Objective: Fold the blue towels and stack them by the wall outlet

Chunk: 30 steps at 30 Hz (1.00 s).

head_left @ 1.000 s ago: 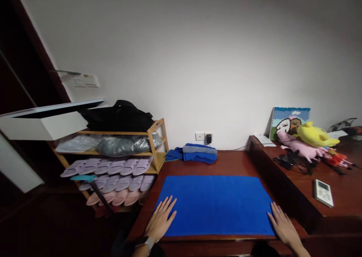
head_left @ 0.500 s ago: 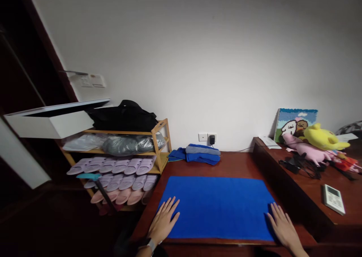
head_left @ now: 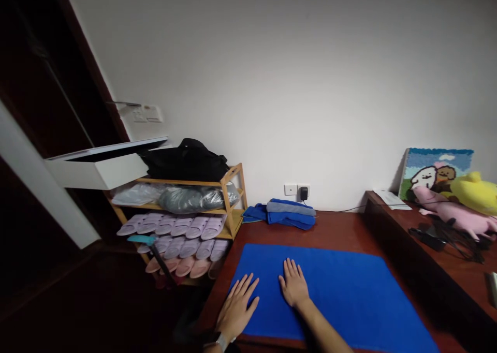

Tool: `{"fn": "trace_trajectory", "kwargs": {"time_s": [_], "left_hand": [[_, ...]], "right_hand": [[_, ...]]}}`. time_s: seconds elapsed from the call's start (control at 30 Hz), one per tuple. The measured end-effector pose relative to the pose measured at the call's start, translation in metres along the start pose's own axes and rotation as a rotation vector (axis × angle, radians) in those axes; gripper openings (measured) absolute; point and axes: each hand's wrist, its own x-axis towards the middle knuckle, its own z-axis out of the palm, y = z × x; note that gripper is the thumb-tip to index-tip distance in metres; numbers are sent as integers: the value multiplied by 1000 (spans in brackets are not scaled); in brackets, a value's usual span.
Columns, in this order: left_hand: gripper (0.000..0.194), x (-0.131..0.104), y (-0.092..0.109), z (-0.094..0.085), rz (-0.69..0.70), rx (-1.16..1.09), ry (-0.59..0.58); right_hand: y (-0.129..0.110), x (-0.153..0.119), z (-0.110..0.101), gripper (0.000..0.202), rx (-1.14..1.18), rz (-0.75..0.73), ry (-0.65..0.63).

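Observation:
A blue cloth [head_left: 341, 291] lies flat on the reddish-brown table [head_left: 334, 229]. My left hand [head_left: 237, 305], with a watch at its wrist, rests at the cloth's left edge, fingers stretched out. On the left part of the same cloth, a short way right of the left hand, lies my right hand [head_left: 294, 285], palm down with its fingers extended. Neither hand holds anything. Behind the cloth, near the wall, sits a folded blue and grey cloth bundle [head_left: 291, 213].
Left of the table stands a wooden rack [head_left: 232, 203] with slippers [head_left: 212, 228], plastic-wrapped items, a black bag [head_left: 186, 161] and a white box [head_left: 120, 172]. On the raised right surface are a pink plush toy [head_left: 454, 216], a yellow one [head_left: 476, 192], cables and a dog picture [head_left: 435, 172].
My right hand has moved from the cloth's right edge leftward to near my left hand. The left hand stays at the left edge. The view has turned slightly to the right-to-left direction, shifting objects rightward.

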Motion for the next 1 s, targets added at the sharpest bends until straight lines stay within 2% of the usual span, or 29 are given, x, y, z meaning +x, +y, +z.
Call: {"fn": "trace_trajectory", "kwargs": {"time_s": [0.07, 0.13, 0.37, 0.43, 0.5, 0.6, 0.77, 0.9, 1.0], "left_hand": [[54, 0, 0, 0, -10, -1, -2], [54, 0, -1, 0, -14, -3, -3], [54, 3, -2, 2, -14, -14, 8], [54, 3, -2, 2, -23, -9, -3], [54, 3, -2, 4, -28, 1, -9], [55, 4, -2, 3, -36, 11, -43], [49, 19, -8, -9, -79, 4, -139], [41, 56, -17, -19, -145, 26, -64], [42, 89, -26, -14, -173, 53, -4]], "right_hand": [[26, -3, 2, 72, -17, 18, 12], [70, -11, -3, 74, -44, 59, 36], [284, -72, -50, 81, -207, 399, 93], [335, -90, -60, 83, -202, 450, 108], [369, -103, -65, 83, -179, 449, 120], [390, -111, -65, 86, -153, 425, 137], [387, -110, -59, 89, -141, 408, 182], [388, -112, -58, 91, -116, 403, 178], [394, -113, -55, 95, -82, 410, 192]]}}
